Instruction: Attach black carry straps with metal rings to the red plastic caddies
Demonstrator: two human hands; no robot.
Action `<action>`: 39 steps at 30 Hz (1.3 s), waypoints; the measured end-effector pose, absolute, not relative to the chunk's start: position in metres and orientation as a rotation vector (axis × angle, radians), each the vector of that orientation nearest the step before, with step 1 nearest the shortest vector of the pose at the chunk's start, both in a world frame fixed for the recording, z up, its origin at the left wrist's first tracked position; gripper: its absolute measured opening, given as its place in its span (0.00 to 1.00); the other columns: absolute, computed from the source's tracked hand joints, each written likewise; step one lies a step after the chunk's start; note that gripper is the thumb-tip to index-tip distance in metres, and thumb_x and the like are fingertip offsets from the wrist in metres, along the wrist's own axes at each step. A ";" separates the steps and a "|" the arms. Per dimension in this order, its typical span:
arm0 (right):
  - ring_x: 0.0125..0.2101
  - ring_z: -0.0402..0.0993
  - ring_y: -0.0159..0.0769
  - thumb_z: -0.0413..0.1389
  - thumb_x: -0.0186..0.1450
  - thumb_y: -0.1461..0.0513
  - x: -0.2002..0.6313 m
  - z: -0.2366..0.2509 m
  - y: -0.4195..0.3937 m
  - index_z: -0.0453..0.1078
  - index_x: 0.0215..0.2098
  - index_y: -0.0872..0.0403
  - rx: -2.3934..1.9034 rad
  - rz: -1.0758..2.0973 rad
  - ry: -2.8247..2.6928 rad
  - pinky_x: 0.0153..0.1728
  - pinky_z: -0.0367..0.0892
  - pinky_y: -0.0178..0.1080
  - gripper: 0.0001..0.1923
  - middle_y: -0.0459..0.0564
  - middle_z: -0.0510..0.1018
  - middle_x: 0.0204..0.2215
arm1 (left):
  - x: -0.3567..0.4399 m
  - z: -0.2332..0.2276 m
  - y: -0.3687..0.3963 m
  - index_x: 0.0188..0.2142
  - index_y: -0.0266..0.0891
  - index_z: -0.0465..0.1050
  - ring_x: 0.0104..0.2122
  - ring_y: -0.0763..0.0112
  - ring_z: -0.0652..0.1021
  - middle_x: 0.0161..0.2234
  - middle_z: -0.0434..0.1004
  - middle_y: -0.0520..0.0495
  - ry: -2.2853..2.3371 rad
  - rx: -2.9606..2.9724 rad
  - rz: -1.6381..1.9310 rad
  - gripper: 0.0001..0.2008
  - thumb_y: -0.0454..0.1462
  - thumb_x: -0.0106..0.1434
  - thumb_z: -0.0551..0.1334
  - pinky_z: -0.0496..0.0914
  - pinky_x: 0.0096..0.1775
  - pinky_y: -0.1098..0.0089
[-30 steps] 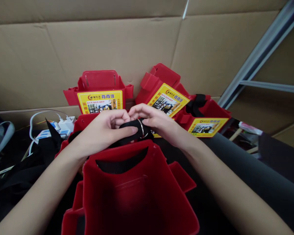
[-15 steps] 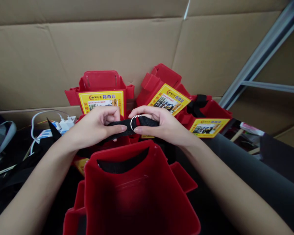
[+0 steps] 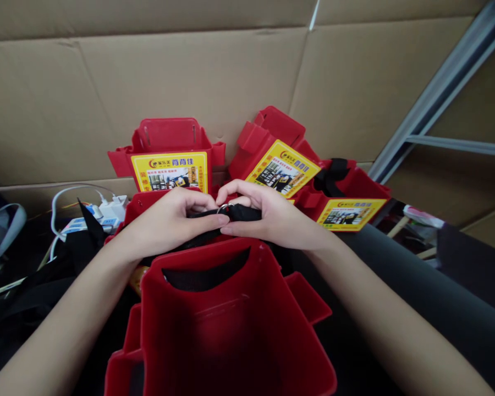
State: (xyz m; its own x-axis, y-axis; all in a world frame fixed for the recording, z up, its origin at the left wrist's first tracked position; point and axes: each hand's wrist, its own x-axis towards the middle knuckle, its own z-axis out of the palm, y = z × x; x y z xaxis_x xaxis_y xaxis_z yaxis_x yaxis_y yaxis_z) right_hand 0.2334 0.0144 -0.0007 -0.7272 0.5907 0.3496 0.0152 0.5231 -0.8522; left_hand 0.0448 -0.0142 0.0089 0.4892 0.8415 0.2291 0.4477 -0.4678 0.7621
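Black webbing strap (image 3: 242, 212), with a small metal ring (image 3: 223, 208) threaded on it: held between both hands just above the far rim of the nearest red plastic caddy (image 3: 231, 324). Left hand (image 3: 171, 223): fingers curled over the strap's left part, thumb pressed along its underside, pinching the webbing right up to the ring. Right hand (image 3: 272, 217): fingers folded over the strap's right part, thumb beneath, clamped on it; the fingertips of the two hands meet at the ring. Strap continues down behind the caddy's rim, and a length of black webbing shows through the curved slot in the caddy's near wall.

Other red caddies, behind the hands:
- one upright, yellow printed label (image 3: 170, 171) facing the onlooker, directly beyond the left hand;
- one tilted to the right, yellow label (image 3: 282, 170) slanted;
- one lower at far right with a yellow label (image 3: 350, 212) and a bundle of black strap (image 3: 330, 175) lying in its top.

Backdrop: flattened cardboard sheets (image 3: 190, 82) standing behind the caddies. Grey metal shelf frame (image 3: 437, 88), upper right. White chargers and cables (image 3: 103, 208) with a power strip, left of the caddies, on a dark surface.
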 end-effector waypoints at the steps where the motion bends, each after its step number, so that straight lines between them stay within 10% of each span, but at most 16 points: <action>1: 0.23 0.59 0.20 0.58 0.58 0.68 0.233 -0.001 0.014 0.60 0.41 0.57 -0.486 1.189 -2.129 0.24 0.56 0.25 0.14 0.37 0.65 0.23 | 0.046 0.008 -0.014 0.27 0.36 0.71 0.26 0.77 0.68 0.24 0.69 0.54 1.061 2.108 0.815 0.09 0.40 0.59 0.60 0.62 0.27 0.77; 39: 0.28 0.68 0.26 0.57 0.59 0.61 0.237 0.000 0.023 0.67 0.35 0.59 -0.619 1.025 -1.963 0.29 0.62 0.30 0.08 0.46 0.73 0.28 | 0.033 0.006 0.000 0.30 0.39 0.61 0.16 0.80 0.65 0.18 0.65 0.57 1.124 2.168 1.097 0.11 0.41 0.56 0.63 0.59 0.20 0.78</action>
State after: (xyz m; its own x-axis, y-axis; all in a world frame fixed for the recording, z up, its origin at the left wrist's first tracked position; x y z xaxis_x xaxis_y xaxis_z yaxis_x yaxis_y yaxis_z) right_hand 0.2370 0.0233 0.0002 -0.5455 0.7153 0.4368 0.0503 0.5482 -0.8348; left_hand 0.0326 0.0005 0.0061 0.3482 0.8273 0.4409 0.4604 -0.5606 0.6883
